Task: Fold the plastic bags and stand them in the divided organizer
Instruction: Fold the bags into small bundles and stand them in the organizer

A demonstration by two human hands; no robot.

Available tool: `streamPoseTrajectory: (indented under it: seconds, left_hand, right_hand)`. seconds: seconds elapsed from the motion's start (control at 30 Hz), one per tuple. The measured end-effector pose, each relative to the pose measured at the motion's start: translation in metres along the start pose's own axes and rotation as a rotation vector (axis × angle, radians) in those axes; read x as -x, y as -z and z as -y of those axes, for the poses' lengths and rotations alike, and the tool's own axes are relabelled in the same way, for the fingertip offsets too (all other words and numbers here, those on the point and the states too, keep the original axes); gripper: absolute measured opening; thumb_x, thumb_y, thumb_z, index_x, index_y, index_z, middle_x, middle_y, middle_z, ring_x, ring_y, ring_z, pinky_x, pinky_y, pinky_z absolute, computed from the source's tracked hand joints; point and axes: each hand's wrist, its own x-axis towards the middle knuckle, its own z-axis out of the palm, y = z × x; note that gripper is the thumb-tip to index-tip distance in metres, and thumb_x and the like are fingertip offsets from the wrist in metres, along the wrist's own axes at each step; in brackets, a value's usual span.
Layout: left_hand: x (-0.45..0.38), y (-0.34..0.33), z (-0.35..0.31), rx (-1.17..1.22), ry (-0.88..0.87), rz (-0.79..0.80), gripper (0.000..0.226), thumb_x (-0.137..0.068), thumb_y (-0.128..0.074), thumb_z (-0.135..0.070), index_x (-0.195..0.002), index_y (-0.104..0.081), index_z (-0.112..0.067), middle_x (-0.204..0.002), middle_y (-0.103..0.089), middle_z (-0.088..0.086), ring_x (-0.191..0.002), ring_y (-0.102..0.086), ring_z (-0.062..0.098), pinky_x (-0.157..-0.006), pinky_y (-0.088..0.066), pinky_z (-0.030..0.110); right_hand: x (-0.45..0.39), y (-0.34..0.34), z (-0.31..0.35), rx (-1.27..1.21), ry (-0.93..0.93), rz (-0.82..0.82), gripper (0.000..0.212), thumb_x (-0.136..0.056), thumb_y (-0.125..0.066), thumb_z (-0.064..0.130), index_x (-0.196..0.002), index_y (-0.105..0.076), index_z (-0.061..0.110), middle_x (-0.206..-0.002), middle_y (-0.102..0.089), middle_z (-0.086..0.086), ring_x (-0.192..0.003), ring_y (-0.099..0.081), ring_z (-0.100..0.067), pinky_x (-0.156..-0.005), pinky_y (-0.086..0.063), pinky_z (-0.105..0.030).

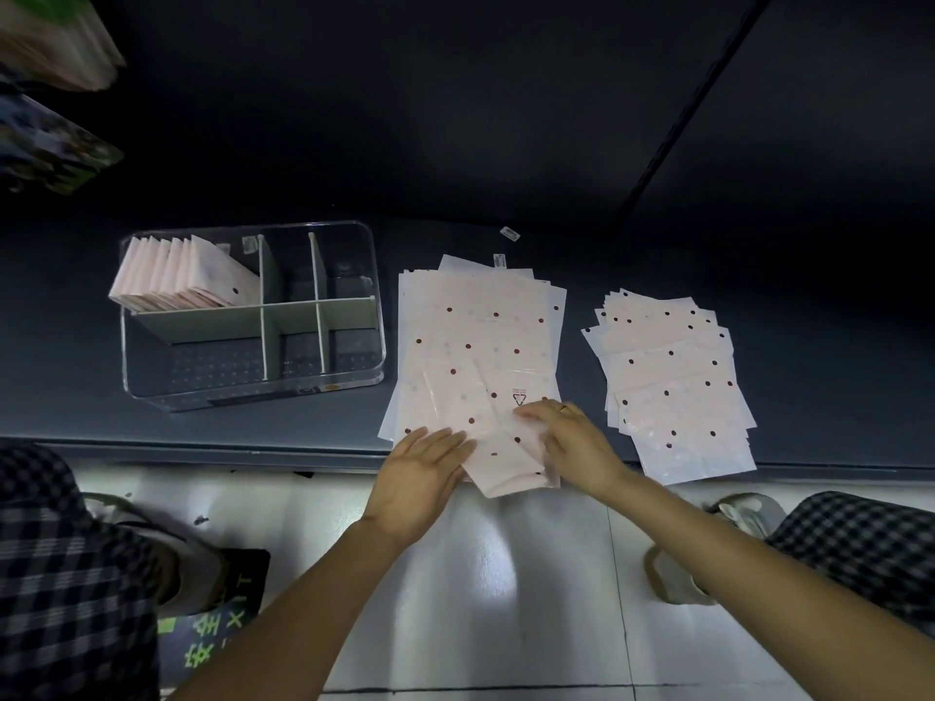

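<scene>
A clear divided organizer [354, 255] stands on the dark table at the left. Several folded pink bags [182, 275] stand in its back-left compartment. A stack of flat pink dotted plastic bags [480, 326] lies in the middle, a second smaller stack [673, 376] to its right. On the near end of the middle stack lies a partly folded bag [501, 462], overhanging the table edge. My left hand [420, 478] rests flat with straight fingers against the bag's left side. My right hand [571, 437] presses on its right part, fingers bent over the fold.
The table's front edge [202, 450] runs across below the organizer. Two small labels [510, 233] lie behind the middle stack. Checked trouser legs [60, 574] frame a pale tiled floor [506, 599]. Stacked packets [50, 43] hang at the top left.
</scene>
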Motion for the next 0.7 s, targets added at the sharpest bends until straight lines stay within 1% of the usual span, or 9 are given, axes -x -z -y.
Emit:
streamPoseTrajectory:
  seconds: [0.1,0.2,0.3,0.37,0.43,0.47,0.53,0.6,0.7]
  left_hand:
    - [0.003,0.001,-0.001,0.084,0.054,-0.018,0.034,-0.073,-0.079,-0.008,-0.107,-0.072,-0.014,-0.111,-0.070,0.000,-0.104,-0.067,0.018,-0.093,-0.047,0.050]
    - [0.005,0.000,-0.001,0.146,0.109,-0.027,0.029,-0.081,-0.071,-0.006,-0.109,-0.071,-0.011,-0.112,-0.070,0.002,-0.107,-0.065,0.020,-0.098,-0.044,0.048]
    - [0.003,0.002,-0.002,0.227,0.184,-0.024,0.018,-0.089,-0.063,-0.014,-0.104,-0.070,-0.006,-0.104,-0.071,0.007,-0.100,-0.066,0.027,-0.092,-0.049,0.042]
    - [0.001,0.002,-0.001,0.258,0.264,-0.016,0.016,-0.087,-0.066,-0.019,-0.095,-0.069,-0.006,-0.099,-0.068,0.005,-0.094,-0.060,0.029,-0.083,-0.050,0.038]
    - [-0.001,0.000,0.002,0.284,0.411,-0.016,0.014,-0.085,-0.069,-0.022,-0.090,-0.070,-0.008,-0.097,-0.065,0.003,-0.092,-0.054,0.028,-0.080,-0.046,0.037]
    - [-0.003,-0.002,0.003,0.309,0.496,-0.022,0.014,-0.085,-0.069,-0.024,-0.089,-0.071,-0.010,-0.096,-0.063,0.002,-0.092,-0.051,0.026,-0.080,-0.044,0.036]
    - [-0.007,-0.003,0.004,0.382,0.647,-0.026,0.017,-0.085,-0.069,-0.030,-0.089,-0.073,-0.014,-0.094,-0.058,-0.003,-0.095,-0.048,0.022,-0.083,-0.042,0.033]
    - [-0.011,-0.005,0.005,0.443,0.730,-0.015,0.021,-0.084,-0.069,-0.034,-0.087,-0.074,-0.015,-0.093,-0.056,-0.005,-0.097,-0.046,0.019,-0.086,-0.043,0.035]
    - [-0.016,-0.003,0.007,0.487,0.800,-0.004,0.023,-0.085,-0.068,-0.036,-0.083,-0.075,-0.014,-0.090,-0.056,-0.004,-0.099,-0.046,0.020,-0.087,-0.045,0.037]
  right_hand:
    - [-0.005,0.001,-0.001,0.059,0.181,0.148,0.071,-0.076,-0.056,-0.007,-0.138,-0.043,0.026,-0.135,-0.042,0.017,-0.125,-0.030,-0.008,-0.103,-0.026,-0.015]
    - [-0.013,-0.010,0.005,0.005,0.258,0.164,0.052,-0.081,-0.065,0.004,-0.130,-0.054,0.020,-0.125,-0.054,0.009,-0.117,-0.038,-0.012,-0.098,-0.029,-0.016]
    - [-0.023,-0.016,0.017,-0.215,0.075,0.108,0.022,-0.085,-0.066,0.014,-0.107,-0.068,0.013,-0.098,-0.060,0.007,-0.104,-0.044,-0.016,-0.090,-0.036,-0.017]
    - [-0.032,-0.016,0.023,-0.260,-0.033,0.096,0.018,-0.086,-0.066,0.020,-0.099,-0.070,0.007,-0.085,-0.056,0.003,-0.093,-0.047,-0.015,-0.080,-0.040,-0.023]
    - [-0.037,-0.017,0.027,-0.343,-0.108,0.106,0.015,-0.085,-0.068,0.018,-0.086,-0.067,0.003,-0.072,-0.051,0.003,-0.074,-0.046,-0.010,-0.064,-0.036,-0.015]
    - [-0.038,-0.017,0.029,-0.385,-0.144,0.113,0.018,-0.085,-0.068,0.016,-0.073,-0.061,0.004,-0.065,-0.047,0.004,-0.064,-0.041,-0.008,-0.055,-0.032,-0.012]
    - [-0.042,-0.018,0.030,-0.397,-0.184,0.114,0.039,-0.085,-0.068,0.015,-0.057,-0.041,0.015,-0.055,-0.038,0.005,-0.053,-0.031,-0.007,-0.048,-0.026,-0.014]
    - [-0.046,-0.019,0.031,-0.359,-0.213,0.114,0.045,-0.086,-0.067,0.017,-0.056,-0.033,0.018,-0.053,-0.035,0.004,-0.052,-0.030,-0.010,-0.050,-0.025,-0.020]
    - [-0.052,-0.019,0.033,-0.339,-0.279,0.113,0.041,-0.087,-0.065,0.021,-0.058,-0.036,0.018,-0.056,-0.041,0.002,-0.055,-0.034,-0.013,-0.056,-0.027,-0.027]
